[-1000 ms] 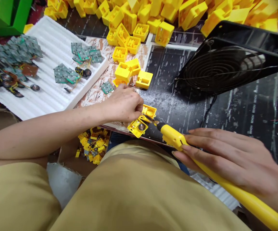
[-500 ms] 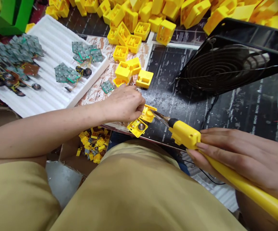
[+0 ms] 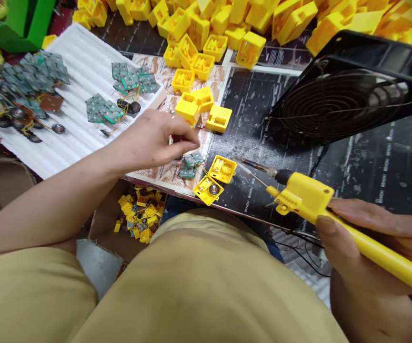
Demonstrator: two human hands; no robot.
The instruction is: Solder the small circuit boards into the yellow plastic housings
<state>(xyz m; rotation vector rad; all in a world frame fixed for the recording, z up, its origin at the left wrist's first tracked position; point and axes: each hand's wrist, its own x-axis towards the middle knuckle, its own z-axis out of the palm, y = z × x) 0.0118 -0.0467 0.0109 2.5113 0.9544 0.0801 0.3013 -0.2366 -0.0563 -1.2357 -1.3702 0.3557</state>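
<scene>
My right hand (image 3: 366, 276) is wrapped round the yellow handle of a soldering iron (image 3: 307, 193). Its metal tip and a thin feed tube point left, just short of an open yellow plastic case (image 3: 223, 167). Two halves of this case lie apart near the bench's front edge, a small round speaker (image 3: 213, 189) in the nearer one. My left hand (image 3: 155, 138) hovers left of the case, thumb and forefinger pinched together; anything between the tips is too small to make out. Below its fingers lie small green circuit boards (image 3: 190, 163), with wires running towards the case.
A black fan (image 3: 334, 100) stands at the right. Many yellow cases (image 3: 202, 66) are heaped along the back. On the left, a white foam tray (image 3: 84, 52) bears circuit boards and speakers. A cardboard box (image 3: 102, 214) with yellow parts sits below the bench edge.
My left hand has moved left, away from the case, and circuit boards now show beneath it. The soldering iron has drawn back to the right, its tip off the case.
</scene>
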